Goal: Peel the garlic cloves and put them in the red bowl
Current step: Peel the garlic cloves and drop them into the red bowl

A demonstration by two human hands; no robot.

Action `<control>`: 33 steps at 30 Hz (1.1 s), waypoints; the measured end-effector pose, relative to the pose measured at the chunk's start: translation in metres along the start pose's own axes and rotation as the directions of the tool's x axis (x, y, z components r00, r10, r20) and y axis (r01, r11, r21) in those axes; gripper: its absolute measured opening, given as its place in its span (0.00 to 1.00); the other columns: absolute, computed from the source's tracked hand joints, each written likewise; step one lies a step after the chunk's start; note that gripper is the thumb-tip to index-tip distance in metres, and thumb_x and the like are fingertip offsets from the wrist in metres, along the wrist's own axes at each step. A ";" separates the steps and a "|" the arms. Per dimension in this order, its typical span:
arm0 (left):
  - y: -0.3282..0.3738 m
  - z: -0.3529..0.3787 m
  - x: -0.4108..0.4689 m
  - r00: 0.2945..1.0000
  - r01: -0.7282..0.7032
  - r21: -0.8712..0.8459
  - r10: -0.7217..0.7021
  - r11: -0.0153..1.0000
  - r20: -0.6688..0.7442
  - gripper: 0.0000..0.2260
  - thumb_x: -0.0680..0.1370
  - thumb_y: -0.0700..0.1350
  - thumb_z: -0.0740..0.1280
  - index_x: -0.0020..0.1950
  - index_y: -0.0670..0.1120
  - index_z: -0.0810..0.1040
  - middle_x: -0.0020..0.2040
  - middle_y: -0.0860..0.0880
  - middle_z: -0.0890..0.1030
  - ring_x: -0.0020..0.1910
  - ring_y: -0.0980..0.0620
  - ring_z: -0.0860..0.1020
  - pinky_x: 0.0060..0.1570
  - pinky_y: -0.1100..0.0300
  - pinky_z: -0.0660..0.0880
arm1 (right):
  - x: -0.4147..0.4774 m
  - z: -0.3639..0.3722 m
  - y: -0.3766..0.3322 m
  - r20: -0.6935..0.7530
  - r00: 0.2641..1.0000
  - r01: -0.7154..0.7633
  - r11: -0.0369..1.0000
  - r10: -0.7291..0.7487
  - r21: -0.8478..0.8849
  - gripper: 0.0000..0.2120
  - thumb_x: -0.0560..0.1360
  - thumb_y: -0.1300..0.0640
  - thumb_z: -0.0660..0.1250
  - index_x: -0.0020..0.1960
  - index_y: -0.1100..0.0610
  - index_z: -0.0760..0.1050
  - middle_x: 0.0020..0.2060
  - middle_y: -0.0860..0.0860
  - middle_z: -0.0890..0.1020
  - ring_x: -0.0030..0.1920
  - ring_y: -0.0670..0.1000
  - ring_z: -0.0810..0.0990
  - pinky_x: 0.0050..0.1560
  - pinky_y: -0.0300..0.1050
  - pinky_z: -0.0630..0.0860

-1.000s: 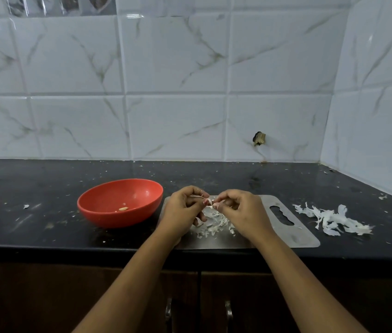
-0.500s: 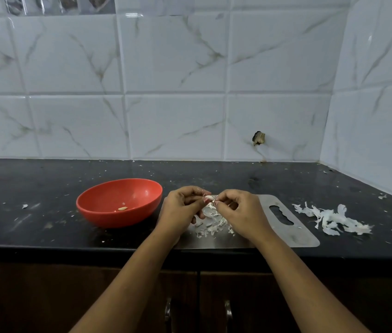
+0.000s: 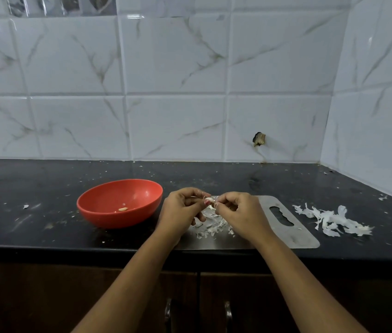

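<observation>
Head view. The left hand [image 3: 180,210] and the right hand [image 3: 240,212] met above the far-left part of a steel cutting board [image 3: 283,227], both with fingers curled, and together pinched one garlic clove [image 3: 209,201] between their fingertips. Only a small pale part of the clove showed between the fingers, so it could not be told how much skin remained on it. Below the hands a scatter of white peel scraps [image 3: 214,224] lay on the board, partly hidden by both hands, and a small pale piece beside the left fingers could not be made out as clove or skin. The red bowl [image 3: 108,217] stood on the black countertop [image 3: 46,188] just left of the board, with one peeled clove [image 3: 123,209] lying inside it near a tiny pale fleck. A larger heap of peel [image 3: 331,219] lay on the counter to the right of the board, apart from it. On the marbled tile wall behind, a broken hole [image 3: 259,139] showed low down. The dark cabinet doors [image 3: 250,296] under the counter were cut off by the lower edge and partly covered by the forearms.
</observation>
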State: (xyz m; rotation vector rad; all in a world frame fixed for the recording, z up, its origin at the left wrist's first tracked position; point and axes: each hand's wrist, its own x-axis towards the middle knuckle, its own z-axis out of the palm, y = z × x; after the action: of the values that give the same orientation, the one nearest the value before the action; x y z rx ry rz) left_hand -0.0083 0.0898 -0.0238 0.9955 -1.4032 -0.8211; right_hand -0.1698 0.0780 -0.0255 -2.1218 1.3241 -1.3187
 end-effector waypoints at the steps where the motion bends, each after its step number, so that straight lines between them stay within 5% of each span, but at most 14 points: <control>1: 0.000 0.000 0.000 1.000 -0.004 0.017 0.004 1.000 0.000 0.06 0.75 0.36 0.71 0.43 0.47 0.83 0.36 0.47 0.84 0.27 0.52 0.77 0.25 0.65 0.69 | 0.000 0.000 0.000 -0.003 1.000 0.003 1.000 -0.003 -0.005 0.05 0.73 0.55 0.69 0.40 0.48 0.81 0.30 0.41 0.80 0.31 0.41 0.77 0.34 0.38 0.73; 17: -0.001 0.001 0.000 0.999 0.033 0.096 -0.031 0.995 -0.018 0.04 0.72 0.39 0.75 0.42 0.44 0.81 0.34 0.46 0.83 0.29 0.51 0.78 0.26 0.66 0.69 | -0.002 -0.001 0.000 -0.065 0.996 0.058 0.998 -0.060 -0.031 0.05 0.71 0.55 0.69 0.36 0.49 0.80 0.30 0.43 0.80 0.32 0.45 0.77 0.35 0.46 0.76; 24: 0.001 0.000 0.001 0.995 0.084 0.008 -0.083 0.996 -0.061 0.06 0.73 0.36 0.73 0.39 0.43 0.78 0.39 0.39 0.84 0.27 0.51 0.77 0.25 0.64 0.68 | -0.001 -0.003 -0.002 -0.134 0.991 0.047 0.983 -0.023 0.176 0.08 0.71 0.64 0.70 0.35 0.56 0.80 0.30 0.49 0.81 0.29 0.41 0.74 0.32 0.33 0.72; 33: 0.003 0.001 -0.001 0.997 0.080 0.044 -0.080 0.996 0.000 0.04 0.73 0.37 0.73 0.43 0.42 0.80 0.33 0.46 0.82 0.27 0.52 0.77 0.25 0.64 0.69 | 0.001 0.000 0.006 -0.032 0.999 -0.015 0.995 0.019 0.098 0.06 0.76 0.53 0.67 0.45 0.47 0.83 0.30 0.43 0.82 0.28 0.43 0.75 0.32 0.44 0.72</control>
State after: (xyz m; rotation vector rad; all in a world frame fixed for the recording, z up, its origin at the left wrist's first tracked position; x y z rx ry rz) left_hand -0.0098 0.0921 -0.0212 1.0913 -1.3953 -0.8530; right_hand -0.1728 0.0737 -0.0289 -2.0279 1.2612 -1.3880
